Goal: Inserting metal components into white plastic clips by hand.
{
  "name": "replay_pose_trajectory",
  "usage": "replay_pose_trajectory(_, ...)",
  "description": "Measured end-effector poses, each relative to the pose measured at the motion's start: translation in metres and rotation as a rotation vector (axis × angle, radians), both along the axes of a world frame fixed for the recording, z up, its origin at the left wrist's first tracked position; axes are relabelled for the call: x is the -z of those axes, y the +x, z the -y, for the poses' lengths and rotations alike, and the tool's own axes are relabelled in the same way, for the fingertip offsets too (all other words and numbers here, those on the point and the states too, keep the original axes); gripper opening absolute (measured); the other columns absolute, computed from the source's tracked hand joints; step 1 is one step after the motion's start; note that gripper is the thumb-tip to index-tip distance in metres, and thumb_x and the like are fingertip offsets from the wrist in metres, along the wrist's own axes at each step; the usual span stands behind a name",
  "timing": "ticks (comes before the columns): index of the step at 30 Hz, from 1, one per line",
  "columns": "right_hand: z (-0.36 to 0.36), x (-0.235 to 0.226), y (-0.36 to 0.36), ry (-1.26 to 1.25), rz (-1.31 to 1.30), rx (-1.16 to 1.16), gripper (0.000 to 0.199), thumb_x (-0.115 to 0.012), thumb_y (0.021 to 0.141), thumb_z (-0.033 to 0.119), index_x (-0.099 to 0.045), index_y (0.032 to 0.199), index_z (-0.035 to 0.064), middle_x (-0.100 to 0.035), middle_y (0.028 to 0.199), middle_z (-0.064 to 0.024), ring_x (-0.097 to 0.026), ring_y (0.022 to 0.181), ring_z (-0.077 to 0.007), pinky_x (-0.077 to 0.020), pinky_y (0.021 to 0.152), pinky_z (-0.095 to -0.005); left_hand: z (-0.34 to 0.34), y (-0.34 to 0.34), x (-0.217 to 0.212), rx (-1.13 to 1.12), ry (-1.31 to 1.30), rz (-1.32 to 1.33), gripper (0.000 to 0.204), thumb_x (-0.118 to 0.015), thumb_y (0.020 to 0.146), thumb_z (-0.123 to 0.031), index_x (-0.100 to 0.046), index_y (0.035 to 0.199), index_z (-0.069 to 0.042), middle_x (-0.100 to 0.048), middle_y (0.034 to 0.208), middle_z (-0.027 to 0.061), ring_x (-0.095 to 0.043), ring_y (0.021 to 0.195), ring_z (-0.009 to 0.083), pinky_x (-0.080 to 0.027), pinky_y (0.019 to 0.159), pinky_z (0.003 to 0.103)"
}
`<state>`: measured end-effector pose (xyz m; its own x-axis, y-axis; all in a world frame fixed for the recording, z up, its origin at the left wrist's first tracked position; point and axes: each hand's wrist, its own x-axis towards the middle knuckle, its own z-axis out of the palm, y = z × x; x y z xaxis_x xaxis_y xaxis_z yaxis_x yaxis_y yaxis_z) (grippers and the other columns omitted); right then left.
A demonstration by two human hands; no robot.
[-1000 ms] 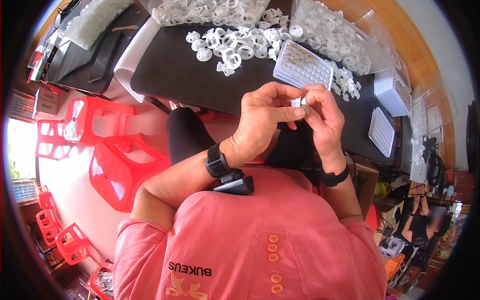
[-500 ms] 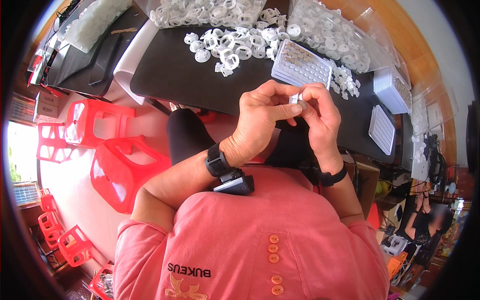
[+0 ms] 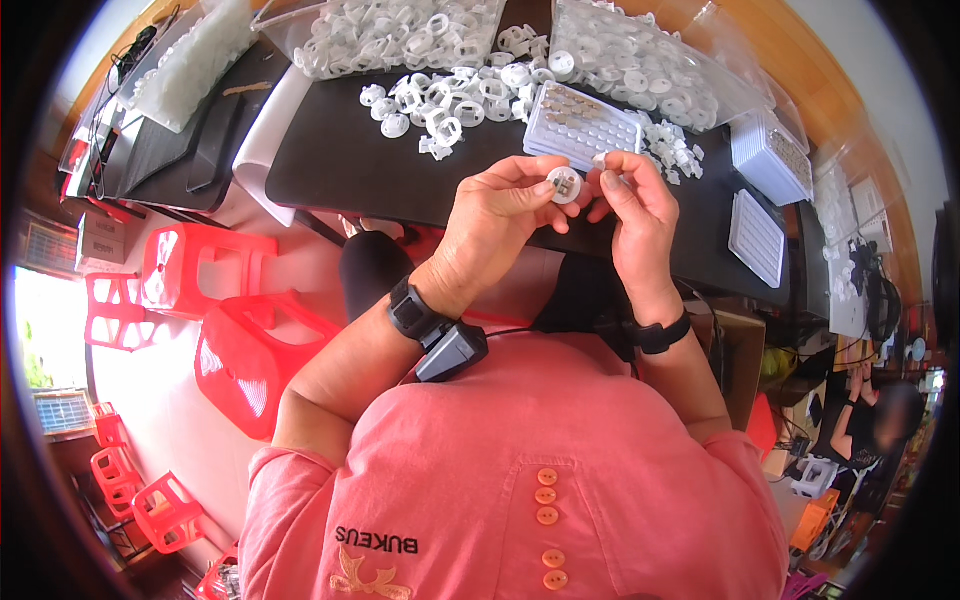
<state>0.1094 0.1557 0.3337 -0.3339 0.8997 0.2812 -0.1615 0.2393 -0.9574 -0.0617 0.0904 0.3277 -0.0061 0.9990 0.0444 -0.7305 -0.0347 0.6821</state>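
The dark worktop carries a far heap of white plastic rings. Above its near edge, the left hand pinches a small white disc, now turned face-up; the right hand's fingertips have shifted beside it, pinching a tiny piece.

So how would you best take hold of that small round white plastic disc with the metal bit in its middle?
By its rim, pinched edge-on. The small round white plastic disc is flat and thin, and the left hand holds it so, fingertips from the left, leaving its face and the centre insert clear for the right hand.
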Motion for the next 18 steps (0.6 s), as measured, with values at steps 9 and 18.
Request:
replay_pose_trajectory(9,0.001,-0.001,0.003,0.075,0.122,-0.076,0.012,-0.067,0.097,0.015,-0.066,0.105,0.0053,-0.069,0.090,-0.0002,-0.063,0.079,-0.0065,-0.0469,0.067,-0.0219,-0.001,0.007,0.003,-0.059,-0.007,-0.063,0.024,-0.055,0.100,-0.001,-0.061,0.121,0.009,-0.068,0.109,0.0183,-0.069,0.092,0.0253,-0.055,0.076,0.033)
replay_pose_trajectory(18,0.002,-0.003,0.000,0.049,0.140,-0.075,0.013,-0.068,0.097,0.016,-0.068,0.104,0.0045,-0.070,0.090,-0.0002,-0.065,0.081,-0.0070,-0.0476,0.067,-0.0224,-0.001,0.003,-0.004,-0.058,-0.093,0.035,0.023,-0.055,0.099,0.002,-0.057,0.121,0.009,-0.067,0.101,0.0153,-0.067,0.086,0.0215,-0.056,0.075,0.032)
